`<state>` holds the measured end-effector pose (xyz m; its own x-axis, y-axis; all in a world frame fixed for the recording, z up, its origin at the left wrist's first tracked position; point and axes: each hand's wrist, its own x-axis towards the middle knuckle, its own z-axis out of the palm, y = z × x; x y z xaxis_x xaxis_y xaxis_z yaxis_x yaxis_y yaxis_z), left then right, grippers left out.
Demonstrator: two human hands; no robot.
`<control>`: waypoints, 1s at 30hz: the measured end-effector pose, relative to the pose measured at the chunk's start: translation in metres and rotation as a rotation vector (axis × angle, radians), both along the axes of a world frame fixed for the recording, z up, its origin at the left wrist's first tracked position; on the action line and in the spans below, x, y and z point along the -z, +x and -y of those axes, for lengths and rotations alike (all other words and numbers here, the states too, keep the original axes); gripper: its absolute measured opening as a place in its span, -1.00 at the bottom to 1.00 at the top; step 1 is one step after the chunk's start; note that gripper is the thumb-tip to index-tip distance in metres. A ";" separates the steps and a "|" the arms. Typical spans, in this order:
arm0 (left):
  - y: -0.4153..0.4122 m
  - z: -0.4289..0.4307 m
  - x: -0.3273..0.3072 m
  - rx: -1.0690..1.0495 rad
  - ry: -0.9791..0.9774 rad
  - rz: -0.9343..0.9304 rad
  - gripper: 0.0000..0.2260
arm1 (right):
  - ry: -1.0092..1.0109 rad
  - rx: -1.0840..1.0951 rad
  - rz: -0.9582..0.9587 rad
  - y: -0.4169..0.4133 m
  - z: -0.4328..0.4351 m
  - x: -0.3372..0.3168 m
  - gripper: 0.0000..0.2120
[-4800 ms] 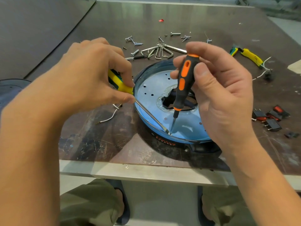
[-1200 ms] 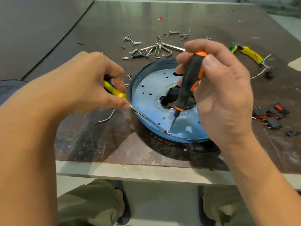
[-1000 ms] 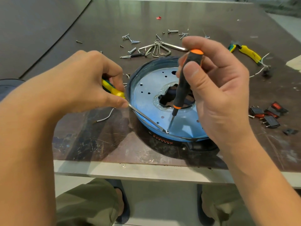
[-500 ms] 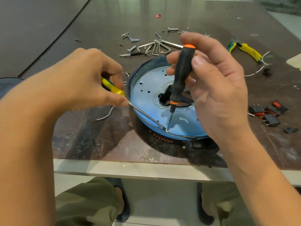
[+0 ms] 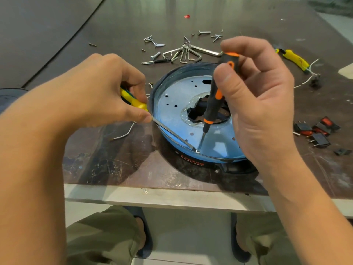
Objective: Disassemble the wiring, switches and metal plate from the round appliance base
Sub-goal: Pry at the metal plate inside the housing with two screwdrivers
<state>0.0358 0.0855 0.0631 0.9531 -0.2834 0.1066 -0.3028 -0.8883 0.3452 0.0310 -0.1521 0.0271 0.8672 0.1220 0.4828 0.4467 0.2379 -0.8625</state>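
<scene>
Near the front edge of the bench [image 5: 118,175], we are seeing the round appliance base [image 5: 193,162] lying flat, with the metal plate [image 5: 172,104] sitting inside its rim. The left hand [image 5: 95,96] is gripping a yellow-handled screwdriver [image 5: 136,104]; its fingers [image 5: 133,81] are curled tightly around the handle, and the long shaft is reaching over the plate's near edge. The right hand [image 5: 261,96] is holding an orange and black screwdriver [image 5: 213,104] nearly upright, with the fingers clamped on its handle. Both tips are meeting at one hole close to the plate's front rim. Several loose switches [image 5: 315,132] are lying on the bench at the right, apart from the base. Screws and hex keys [image 5: 183,54] are lying behind the base, and a bent wire [image 5: 124,133] is lying just left of it.
</scene>
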 end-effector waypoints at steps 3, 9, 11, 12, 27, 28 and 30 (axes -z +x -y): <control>-0.001 0.001 0.000 0.002 0.006 0.007 -0.75 | -0.005 -0.012 0.004 0.002 0.003 0.003 -0.80; 0.000 0.001 -0.001 0.006 0.004 0.007 -0.75 | 0.051 -0.031 -0.100 0.000 0.000 0.000 -0.85; 0.000 0.001 -0.001 0.004 0.004 0.006 -0.75 | 0.008 -0.005 -0.045 0.000 -0.001 0.000 -0.83; 0.000 0.001 -0.001 0.002 0.004 0.004 -0.75 | -0.002 -0.003 -0.035 0.001 0.000 0.001 -0.82; 0.000 0.002 0.001 0.007 0.011 0.002 -0.75 | 0.062 -0.046 -0.087 0.001 0.002 0.002 -0.78; 0.000 0.001 0.000 0.008 0.012 0.002 -0.75 | 0.074 -0.045 -0.104 0.001 0.001 0.001 -0.80; 0.000 0.001 0.000 0.008 0.007 0.002 -0.76 | 0.049 -0.027 -0.094 0.001 -0.001 0.000 -0.86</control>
